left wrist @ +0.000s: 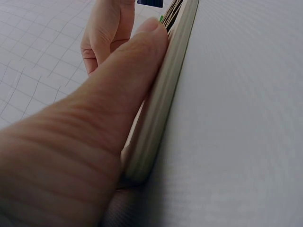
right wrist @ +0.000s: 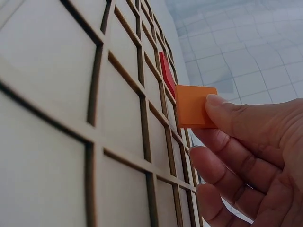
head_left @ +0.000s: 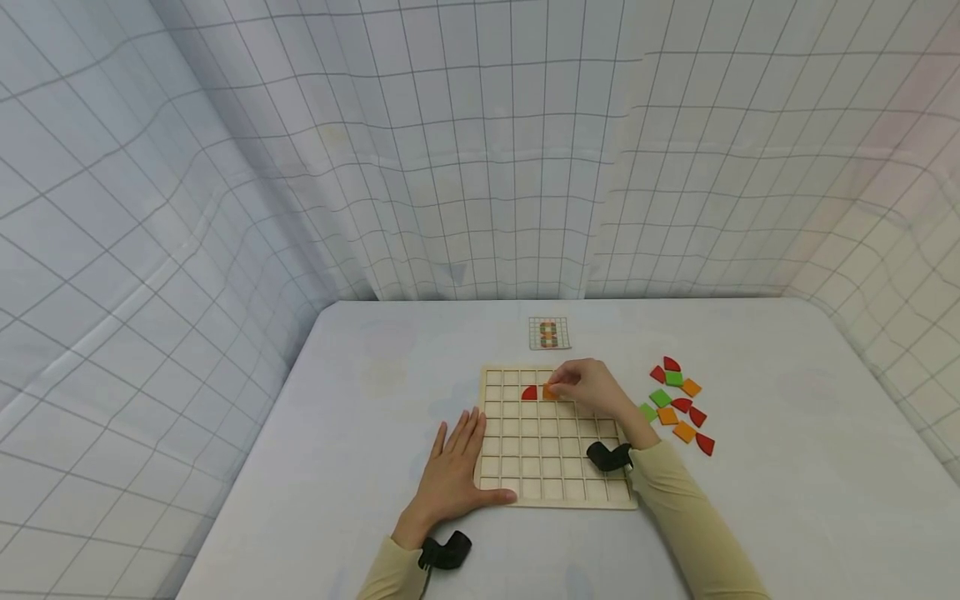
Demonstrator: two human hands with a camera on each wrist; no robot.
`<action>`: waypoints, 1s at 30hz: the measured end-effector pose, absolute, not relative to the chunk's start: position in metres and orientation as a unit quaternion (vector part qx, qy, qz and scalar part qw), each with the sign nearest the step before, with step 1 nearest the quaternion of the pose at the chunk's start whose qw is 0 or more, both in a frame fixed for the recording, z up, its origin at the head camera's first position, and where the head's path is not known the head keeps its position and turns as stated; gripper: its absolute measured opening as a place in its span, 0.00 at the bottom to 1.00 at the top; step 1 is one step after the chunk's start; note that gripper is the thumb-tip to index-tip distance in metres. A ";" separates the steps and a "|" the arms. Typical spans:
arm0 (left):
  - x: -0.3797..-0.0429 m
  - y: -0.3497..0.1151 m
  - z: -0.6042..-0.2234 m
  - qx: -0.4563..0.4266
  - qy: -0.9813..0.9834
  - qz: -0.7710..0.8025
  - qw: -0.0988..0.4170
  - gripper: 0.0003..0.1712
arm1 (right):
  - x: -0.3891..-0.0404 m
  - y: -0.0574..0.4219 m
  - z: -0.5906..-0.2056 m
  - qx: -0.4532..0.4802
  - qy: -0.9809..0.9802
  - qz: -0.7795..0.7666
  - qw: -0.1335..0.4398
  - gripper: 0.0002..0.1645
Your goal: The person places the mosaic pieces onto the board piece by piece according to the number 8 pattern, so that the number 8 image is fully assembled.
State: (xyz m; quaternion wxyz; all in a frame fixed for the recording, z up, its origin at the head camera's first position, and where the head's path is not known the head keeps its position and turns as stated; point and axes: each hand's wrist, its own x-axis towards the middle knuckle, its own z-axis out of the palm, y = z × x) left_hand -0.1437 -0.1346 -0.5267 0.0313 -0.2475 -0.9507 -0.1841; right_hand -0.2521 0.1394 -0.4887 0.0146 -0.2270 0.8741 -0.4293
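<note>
A wooden grid board (head_left: 531,446) lies on the table, and a red quarter-circle tile (head_left: 529,392) sits in a cell of its upper part. Just to the right of that tile, my right hand (head_left: 592,390) pinches an orange square tile (right wrist: 195,106) between thumb and finger. In the right wrist view the tile is upright on edge, close to the board's surface. My left hand (head_left: 453,475) rests at the board's lower left corner, fingers straight along the left side and thumb (left wrist: 128,61) on the near edge.
Right of the board lie loose tiles: red quarter circles (head_left: 705,444), orange squares (head_left: 684,431) and green squares (head_left: 660,398), several in all. A small pattern card (head_left: 548,333) lies behind the board. Grid-patterned curtains (head_left: 487,167) surround the white table (head_left: 337,400).
</note>
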 end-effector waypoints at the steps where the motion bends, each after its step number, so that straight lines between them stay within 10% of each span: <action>1: -0.144 -0.135 -0.527 -0.248 -0.951 -0.183 0.032 0.69 | -0.253 0.139 -0.489 -0.233 0.872 -0.431 0.012 0.03; 30: -0.145 -0.136 -0.533 -0.253 -0.951 -0.171 0.046 0.70 | -0.259 0.130 -0.498 -0.190 0.892 -0.409 0.016 0.05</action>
